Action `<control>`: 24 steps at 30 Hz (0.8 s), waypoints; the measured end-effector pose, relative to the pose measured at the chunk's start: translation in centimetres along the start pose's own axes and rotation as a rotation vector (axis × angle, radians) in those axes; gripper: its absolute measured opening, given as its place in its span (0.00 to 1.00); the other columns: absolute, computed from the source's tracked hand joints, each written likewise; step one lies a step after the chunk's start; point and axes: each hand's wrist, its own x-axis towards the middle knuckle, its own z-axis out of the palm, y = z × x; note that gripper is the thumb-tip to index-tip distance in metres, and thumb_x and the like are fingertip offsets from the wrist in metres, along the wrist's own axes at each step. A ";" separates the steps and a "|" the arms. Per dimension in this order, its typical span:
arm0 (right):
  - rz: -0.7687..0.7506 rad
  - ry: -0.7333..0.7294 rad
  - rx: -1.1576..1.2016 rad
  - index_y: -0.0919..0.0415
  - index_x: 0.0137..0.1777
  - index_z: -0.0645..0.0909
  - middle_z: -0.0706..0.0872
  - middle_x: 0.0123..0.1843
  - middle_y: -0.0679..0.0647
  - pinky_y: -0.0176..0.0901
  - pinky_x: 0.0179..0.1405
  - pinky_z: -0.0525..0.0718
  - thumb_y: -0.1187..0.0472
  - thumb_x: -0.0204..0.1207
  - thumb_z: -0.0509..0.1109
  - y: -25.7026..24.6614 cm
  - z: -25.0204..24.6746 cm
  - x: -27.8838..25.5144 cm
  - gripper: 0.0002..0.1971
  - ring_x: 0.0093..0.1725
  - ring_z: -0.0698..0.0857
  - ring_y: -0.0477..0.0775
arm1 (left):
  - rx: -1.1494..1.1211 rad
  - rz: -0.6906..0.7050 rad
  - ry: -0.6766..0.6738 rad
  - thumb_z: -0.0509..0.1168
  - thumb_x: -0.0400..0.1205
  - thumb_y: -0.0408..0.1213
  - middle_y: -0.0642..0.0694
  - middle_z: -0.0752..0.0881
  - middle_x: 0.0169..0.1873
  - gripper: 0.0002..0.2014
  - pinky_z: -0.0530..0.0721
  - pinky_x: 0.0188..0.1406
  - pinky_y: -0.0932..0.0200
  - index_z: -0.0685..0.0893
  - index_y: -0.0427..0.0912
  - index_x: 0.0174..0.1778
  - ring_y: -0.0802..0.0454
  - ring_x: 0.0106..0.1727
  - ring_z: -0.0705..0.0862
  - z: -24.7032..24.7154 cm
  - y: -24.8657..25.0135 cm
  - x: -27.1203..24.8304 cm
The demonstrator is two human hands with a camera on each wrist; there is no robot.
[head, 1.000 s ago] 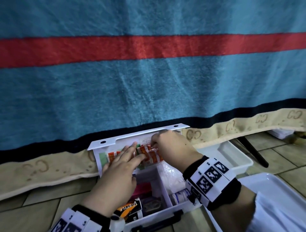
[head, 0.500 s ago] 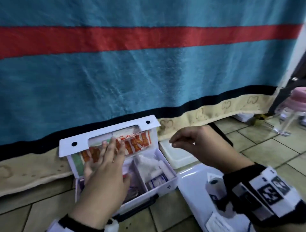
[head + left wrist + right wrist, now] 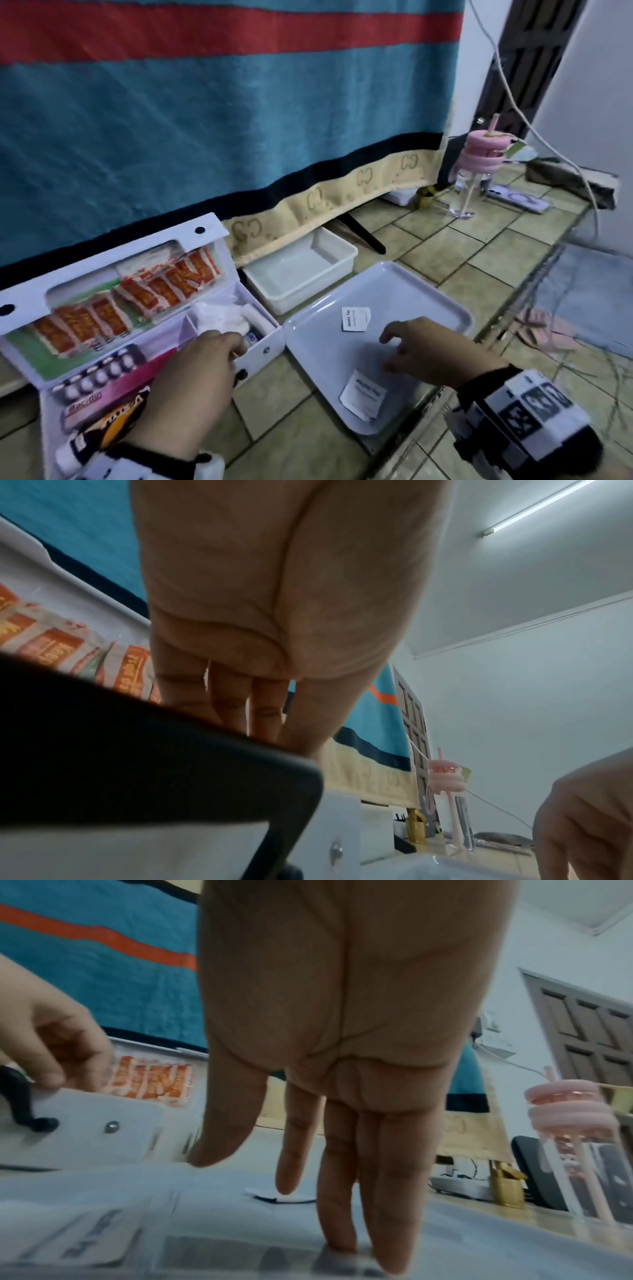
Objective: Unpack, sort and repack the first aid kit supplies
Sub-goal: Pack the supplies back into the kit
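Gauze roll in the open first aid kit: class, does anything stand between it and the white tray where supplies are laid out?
Only the kit's own right wall. The gauze roll lies inside against it, the tray sits just beyond, bare between its two sachets. The right hand hovers open above the tray.

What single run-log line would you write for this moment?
left hand: on first aid box front edge | right hand: open over tray | tray: two packets

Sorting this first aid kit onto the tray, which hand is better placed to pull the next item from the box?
Left, probably: the left hand rests on the kit box rim; the right hand hovers open over the tray.
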 end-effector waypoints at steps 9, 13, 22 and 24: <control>-0.004 -0.032 -0.210 0.55 0.66 0.69 0.78 0.59 0.58 0.46 0.49 0.77 0.40 0.60 0.79 -3.3 2.0 -1.2 0.38 0.58 0.81 0.60 | -0.025 -0.038 0.093 0.66 0.77 0.33 0.53 0.86 0.43 0.15 0.82 0.42 0.58 0.75 0.60 0.31 0.51 0.46 0.83 1.0 -0.2 0.4; -0.020 -0.017 -0.240 0.57 0.66 0.70 0.78 0.62 0.60 0.48 0.53 0.78 0.45 0.69 0.75 -3.5 1.7 -1.0 0.30 0.61 0.80 0.61 | -0.049 -0.035 0.115 0.66 0.77 0.33 0.53 0.88 0.44 0.11 0.82 0.42 0.59 0.84 0.58 0.39 0.52 0.47 0.85 1.1 -0.2 0.2; -0.038 0.003 -0.348 0.61 0.63 0.77 0.81 0.62 0.59 0.46 0.56 0.79 0.53 0.75 0.71 -3.0 1.6 0.7 0.19 0.63 0.81 0.59 | -0.007 -0.012 0.160 0.65 0.79 0.34 0.55 0.87 0.48 0.09 0.81 0.43 0.58 0.87 0.52 0.47 0.53 0.50 0.84 1.5 -0.5 0.1; -0.055 -0.011 -0.366 0.60 0.61 0.79 0.82 0.62 0.58 0.45 0.53 0.79 0.58 0.77 0.67 -3.2 1.6 0.7 0.14 0.62 0.81 0.59 | -0.037 -0.001 0.160 0.64 0.80 0.34 0.55 0.87 0.49 0.10 0.80 0.45 0.59 0.88 0.53 0.49 0.54 0.50 0.84 1.5 -0.6 0.0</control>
